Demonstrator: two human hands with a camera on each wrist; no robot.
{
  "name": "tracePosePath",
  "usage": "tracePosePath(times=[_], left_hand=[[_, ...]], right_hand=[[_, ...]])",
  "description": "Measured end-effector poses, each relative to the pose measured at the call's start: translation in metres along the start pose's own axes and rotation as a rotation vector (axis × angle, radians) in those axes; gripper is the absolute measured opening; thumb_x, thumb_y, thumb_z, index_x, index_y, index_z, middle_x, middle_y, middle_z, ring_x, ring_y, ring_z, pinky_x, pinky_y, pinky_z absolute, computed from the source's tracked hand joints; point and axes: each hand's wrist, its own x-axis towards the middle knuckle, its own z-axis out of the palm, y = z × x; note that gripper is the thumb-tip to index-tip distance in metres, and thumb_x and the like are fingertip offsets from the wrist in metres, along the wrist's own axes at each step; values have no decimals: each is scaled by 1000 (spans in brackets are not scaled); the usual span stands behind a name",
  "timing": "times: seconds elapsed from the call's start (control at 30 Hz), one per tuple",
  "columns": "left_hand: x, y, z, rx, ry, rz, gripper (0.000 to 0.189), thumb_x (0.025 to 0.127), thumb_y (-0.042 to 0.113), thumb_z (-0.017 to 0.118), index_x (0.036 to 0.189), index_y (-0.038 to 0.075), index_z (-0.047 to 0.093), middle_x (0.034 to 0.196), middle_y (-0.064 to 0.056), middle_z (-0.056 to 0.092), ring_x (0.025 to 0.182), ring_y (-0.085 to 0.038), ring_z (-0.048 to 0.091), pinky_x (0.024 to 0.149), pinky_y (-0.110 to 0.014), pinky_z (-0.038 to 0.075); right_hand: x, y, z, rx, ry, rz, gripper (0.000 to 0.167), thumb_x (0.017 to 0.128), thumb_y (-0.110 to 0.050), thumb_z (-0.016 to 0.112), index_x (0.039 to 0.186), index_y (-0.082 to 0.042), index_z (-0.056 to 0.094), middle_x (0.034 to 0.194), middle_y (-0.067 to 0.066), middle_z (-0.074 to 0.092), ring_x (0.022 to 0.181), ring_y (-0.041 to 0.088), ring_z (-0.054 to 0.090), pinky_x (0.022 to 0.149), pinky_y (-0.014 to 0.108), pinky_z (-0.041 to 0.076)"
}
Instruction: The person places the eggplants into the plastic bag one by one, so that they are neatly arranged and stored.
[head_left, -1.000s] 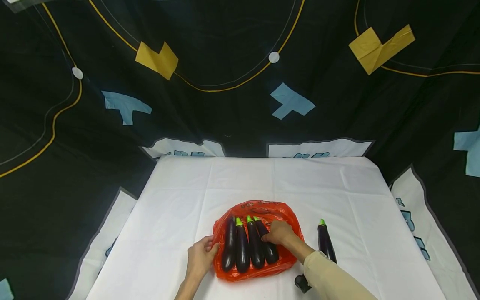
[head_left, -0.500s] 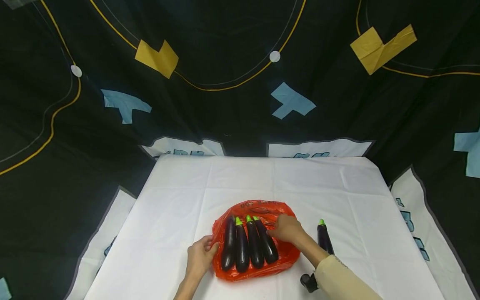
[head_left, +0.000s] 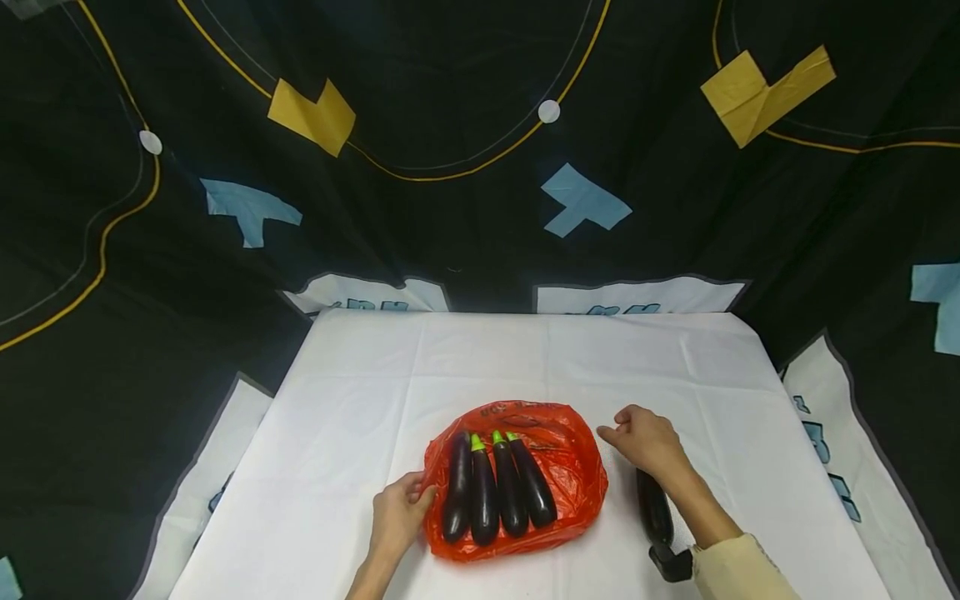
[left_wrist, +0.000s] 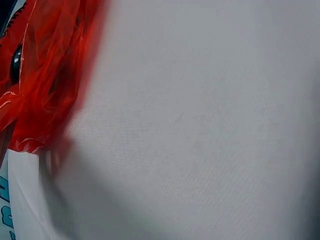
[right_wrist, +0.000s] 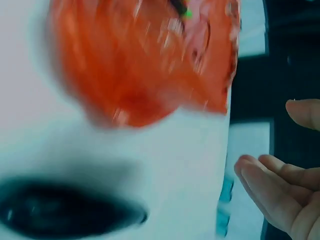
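Note:
A red plastic bag (head_left: pixel 581 479) lies spread on the white table with several dark purple eggplants (head_left: pixel 484 496) side by side on it, most showing green stem ends. At the bag's left edge, my left hand (head_left: pixel 396 518) pinches the plastic between thumb and fingers. My right hand (head_left: pixel 651 443) is off the bag to its right, holding nothing; the thumb and fingers stand apart in the right wrist view. Beneath this hand, a single eggplant (head_left: pixel 655 507) lies on the cloth, its upper end hidden by the hand. That eggplant is blurred in the right wrist view.
A white cloth (head_left: pixel 480 358) covers the table, its far edge meeting a black curtain (head_left: pixel 450 242) with yellow and blue patches. A black wrist mount (head_left: pixel 670 563) sits by the right sleeve (head_left: pixel 738 567).
My right hand has left the eggplants in the bag and moved right, over the single eggplant. My left hand keeps its place on the bag's edge.

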Motion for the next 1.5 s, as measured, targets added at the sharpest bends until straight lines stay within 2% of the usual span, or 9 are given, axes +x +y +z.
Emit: tracePosePath(times=[0.1, 0.23, 0.33, 0.53, 0.67, 0.8, 1.03, 1.27, 1.5], left_hand=[[0, 0, 0, 6, -2, -9, 23, 82, 8, 74, 102, -1, 70, 84, -8, 71, 74, -17, 67, 64, -28, 57], [0, -1, -1, -3, -15, -18, 22, 82, 9, 73, 103, 0, 70, 85, -9, 71, 76, -17, 67, 65, -28, 57], [0, -1, -1, -5, -13, -18, 22, 82, 9, 73, 102, 0, 70, 85, -8, 71, 75, -17, 67, 65, -27, 57], [-1, -2, -1, -4, -1, -9, 22, 81, 8, 74, 101, 0, 70, 84, -8, 71, 74, -17, 67, 64, -27, 57], [-1, -2, -1, -5, -1, -9, 22, 81, 8, 74, 102, 0, 70, 84, -8, 71, 74, -17, 67, 63, -27, 57], [0, -1, -1, -2, -14, -21, 23, 82, 9, 74, 103, 0, 69, 85, -8, 71, 74, -16, 67, 65, -27, 57], [-1, -2, -1, -13, -6, -11, 22, 82, 8, 74, 101, 0, 70, 83, -7, 70, 73, -16, 67, 64, -27, 57], [-1, -4, -1, 6, 7, 37, 20, 82, 7, 73, 100, 0, 70, 83, -8, 71, 73, -17, 68, 63, -27, 57], [0, -3, -1, -1, 2, 20, 20, 82, 8, 73, 101, 1, 70, 83, -6, 71, 74, -16, 67, 64, -27, 57]], right_hand=[[-3, 22, -9, -23, 44, 27, 44, 85, -32, 65, 103, 8, 60, 86, 11, 65, 75, 26, 61, 62, 42, 49], [-8, 54, -13, -57, 51, 90, 49, 86, -33, 64, 105, 12, 58, 89, 18, 64, 77, 29, 61, 62, 45, 48], [-10, 73, -12, -87, 16, 141, 56, 86, -38, 62, 106, 14, 56, 92, 22, 65, 80, 34, 60, 64, 48, 48], [-15, 97, -1, -89, -70, 179, 66, 86, -48, 62, 102, 16, 56, 96, 30, 62, 82, 39, 60, 66, 49, 49], [-19, 101, 8, -56, -104, 191, 61, 83, -51, 64, 90, 9, 59, 81, 17, 62, 74, 29, 58, 62, 42, 48], [-21, 101, 17, -46, -117, 196, 50, 83, -47, 66, 80, 2, 59, 69, 5, 56, 66, 22, 52, 55, 33, 42], [-21, 100, 28, -52, -102, 185, 41, 80, -39, 69, 77, 0, 61, 67, 3, 57, 65, 21, 53, 54, 33, 42], [-21, 100, 33, -19, -117, 185, 34, 82, -32, 68, 79, 1, 62, 67, 2, 57, 64, 19, 53, 54, 31, 42], [-20, 98, 32, -28, -116, 171, 33, 82, -32, 69, 77, 0, 61, 67, 2, 57, 65, 19, 53, 55, 31, 42]])
